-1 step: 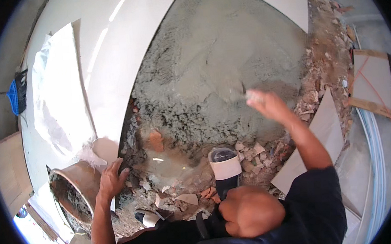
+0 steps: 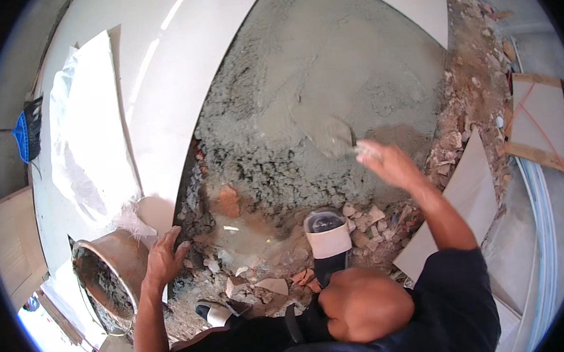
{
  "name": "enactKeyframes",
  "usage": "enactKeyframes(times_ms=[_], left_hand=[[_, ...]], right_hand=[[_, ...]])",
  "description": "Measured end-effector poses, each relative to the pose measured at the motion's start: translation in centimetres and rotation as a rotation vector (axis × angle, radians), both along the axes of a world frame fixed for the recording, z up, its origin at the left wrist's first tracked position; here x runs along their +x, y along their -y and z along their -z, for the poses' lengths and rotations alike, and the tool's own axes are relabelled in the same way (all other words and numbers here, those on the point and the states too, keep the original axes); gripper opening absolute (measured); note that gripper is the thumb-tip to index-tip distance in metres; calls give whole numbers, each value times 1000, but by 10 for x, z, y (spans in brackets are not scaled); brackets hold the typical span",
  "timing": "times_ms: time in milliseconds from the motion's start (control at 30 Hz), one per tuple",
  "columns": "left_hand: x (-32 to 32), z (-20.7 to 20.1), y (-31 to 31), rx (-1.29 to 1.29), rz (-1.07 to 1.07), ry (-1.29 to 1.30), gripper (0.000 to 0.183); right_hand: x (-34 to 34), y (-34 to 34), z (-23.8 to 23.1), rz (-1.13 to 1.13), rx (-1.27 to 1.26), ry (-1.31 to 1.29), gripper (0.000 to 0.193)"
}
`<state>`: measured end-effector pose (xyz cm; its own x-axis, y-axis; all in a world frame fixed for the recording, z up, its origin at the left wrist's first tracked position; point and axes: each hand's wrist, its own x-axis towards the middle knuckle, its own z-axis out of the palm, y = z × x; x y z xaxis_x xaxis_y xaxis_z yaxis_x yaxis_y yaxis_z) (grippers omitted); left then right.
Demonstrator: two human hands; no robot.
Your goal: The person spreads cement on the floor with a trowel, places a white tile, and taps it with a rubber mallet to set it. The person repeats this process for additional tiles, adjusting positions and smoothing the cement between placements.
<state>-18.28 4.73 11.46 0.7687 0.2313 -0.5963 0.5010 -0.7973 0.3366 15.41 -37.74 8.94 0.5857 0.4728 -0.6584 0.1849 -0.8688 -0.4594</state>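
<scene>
My right hand is closed round the handle of a mortar-covered trowel. The blade lies on the wet grey mortar bed and is almost the same colour, so its outline is hard to follow. To the left, my left hand rests on the edge of the light floor tiles, fingers apart and holding nothing. Next to that hand a bucket lies tilted, grey mortar coating its inside.
Broken rubble lies around my boot. A loose tile piece leans at right, near a framed panel and long pale strips. White plastic sheeting covers some tiles; a blue broom head stands far left.
The trowel blade has turned and now shows more of its face on the mortar. My right hand has shifted slightly down; my left hand stays on the tile edge.
</scene>
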Motion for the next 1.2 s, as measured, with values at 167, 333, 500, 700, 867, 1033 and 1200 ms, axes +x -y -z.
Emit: enactKeyframes(times_ms=[167, 333, 500, 700, 867, 1033, 1200], left_hand=[[-12, -5, 1, -85, -24, 99, 45], [-23, -18, -9, -167, -31, 185, 46], [-47, -28, -20, -301, 25, 223, 51], [-88, -35, -20, -487, -63, 175, 56], [-107, -46, -18, -548, -127, 164, 66], [-110, -43, -16, -574, -92, 122, 67], [-95, -37, -10, -592, -124, 109, 68]], right_hand=[[-80, -72, -9, 391, 254, 24, 55], [-60, -216, -6, 317, 232, 223, 56], [-60, -246, 0, 423, -84, 207, 58], [-81, -143, -1, 610, -239, 297, 57], [-110, -58, 25, 750, -251, 364, 57], [-163, -24, 7, 1149, 112, 66, 57], [-195, -45, -31, 1009, 230, -5, 56]])
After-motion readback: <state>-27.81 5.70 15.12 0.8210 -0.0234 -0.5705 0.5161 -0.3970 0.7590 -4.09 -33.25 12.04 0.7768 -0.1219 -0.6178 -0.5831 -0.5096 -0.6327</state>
